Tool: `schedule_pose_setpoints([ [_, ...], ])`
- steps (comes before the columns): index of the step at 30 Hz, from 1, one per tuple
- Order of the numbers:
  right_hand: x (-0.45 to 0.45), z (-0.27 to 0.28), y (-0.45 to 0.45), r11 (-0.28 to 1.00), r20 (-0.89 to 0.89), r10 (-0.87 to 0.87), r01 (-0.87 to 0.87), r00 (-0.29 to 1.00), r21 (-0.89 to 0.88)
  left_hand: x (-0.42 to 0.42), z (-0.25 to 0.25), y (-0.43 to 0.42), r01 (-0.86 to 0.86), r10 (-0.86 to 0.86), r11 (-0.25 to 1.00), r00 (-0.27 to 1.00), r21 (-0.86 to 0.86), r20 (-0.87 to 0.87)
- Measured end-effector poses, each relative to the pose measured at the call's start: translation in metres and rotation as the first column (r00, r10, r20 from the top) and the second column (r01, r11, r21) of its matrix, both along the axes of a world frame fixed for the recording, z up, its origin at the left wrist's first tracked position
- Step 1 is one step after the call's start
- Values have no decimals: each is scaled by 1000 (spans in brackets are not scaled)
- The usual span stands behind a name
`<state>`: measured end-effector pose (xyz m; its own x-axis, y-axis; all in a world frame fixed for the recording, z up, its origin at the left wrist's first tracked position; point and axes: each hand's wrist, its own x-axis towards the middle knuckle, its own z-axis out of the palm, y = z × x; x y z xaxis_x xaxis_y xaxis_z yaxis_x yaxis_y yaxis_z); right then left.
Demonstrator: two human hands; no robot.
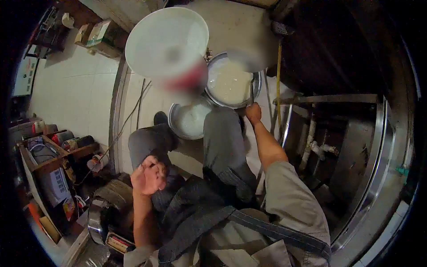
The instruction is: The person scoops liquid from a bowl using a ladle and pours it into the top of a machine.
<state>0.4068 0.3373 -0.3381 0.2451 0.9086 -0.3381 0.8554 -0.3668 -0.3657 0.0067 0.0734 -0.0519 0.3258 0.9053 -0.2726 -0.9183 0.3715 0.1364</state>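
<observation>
My right hand [253, 114] is closed around the lower end of a dark, slim handle [251, 93]. The handle lies over the right rim of a metal basin [215, 99] of pale, creamy liquid [229, 82]; its working end is hard to make out. My left hand [149, 176] is palm up above my thigh, its fingers loosely curled and apart, with nothing visible in it. Between my knees stands a smaller metal bowl [174, 126] with whitish contents [192, 119]. A large white tub [153, 33] is beyond it, with a blurred red patch at its lower edge.
To the left are a wooden crate [44, 164] of mixed items and a round metal-sided appliance [95, 220]. A cable [129, 113] runs along the floor. Cardboard boxes [104, 38] sit at the upper left. A metal-framed stand [378, 133] with pipes is on the right.
</observation>
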Motion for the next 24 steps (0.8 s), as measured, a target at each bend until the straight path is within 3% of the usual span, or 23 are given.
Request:
schedule_pose_setpoints([
  [2, 0, -17, 2, 997, -238, -39, 53, 971, 52, -1, 1, -1, -15, 15, 1000, 998, 0, 59],
  [3, -2, -15, 3, 997, -239, -40, 54, 970, 52, -4, -3, -4, -33, 34, 999, 999, -8, 14],
  [4, -3, -13, 2, 975, -513, -224, 185, 829, -125, -7, -8, -9, -54, 54, 998, 998, -14, -29],
  [5, -6, -3, 1, 911, -698, -412, 248, 585, -329, -10, -14, -13, -75, 73, 997, 995, -20, -73],
  [6, -8, 6, 0, 911, -698, -411, 248, 586, -328, -13, -19, -18, -96, 92, 995, 989, -25, -116],
  [8, -11, 23, -4, 764, -709, -645, 247, 285, -596, -16, -31, -25, -118, 113, 993, 981, -23, -157],
  [9, -8, 15, -8, 768, -713, -640, 247, 287, -591, -18, -38, -29, -166, 149, 982, 973, -86, -174],
  [11, -7, 10, -17, 709, -700, -704, 170, 119, -684, -18, -48, -32, -260, 216, 943, 952, -207, -215],
  [15, 0, 26, -34, 699, -699, -715, 40, 28, -714, -14, -47, -26, -213, 188, 968, 966, -133, -178],
  [18, 0, 55, -44, 742, -741, -670, 67, 33, -668, -7, -38, -22, -162, 149, 984, 977, -71, -155],
  [24, 1, 136, -55, 820, -809, -570, 39, 146, -571, -3, -29, -16, -102, 101, 995, 984, 2, -144],
])
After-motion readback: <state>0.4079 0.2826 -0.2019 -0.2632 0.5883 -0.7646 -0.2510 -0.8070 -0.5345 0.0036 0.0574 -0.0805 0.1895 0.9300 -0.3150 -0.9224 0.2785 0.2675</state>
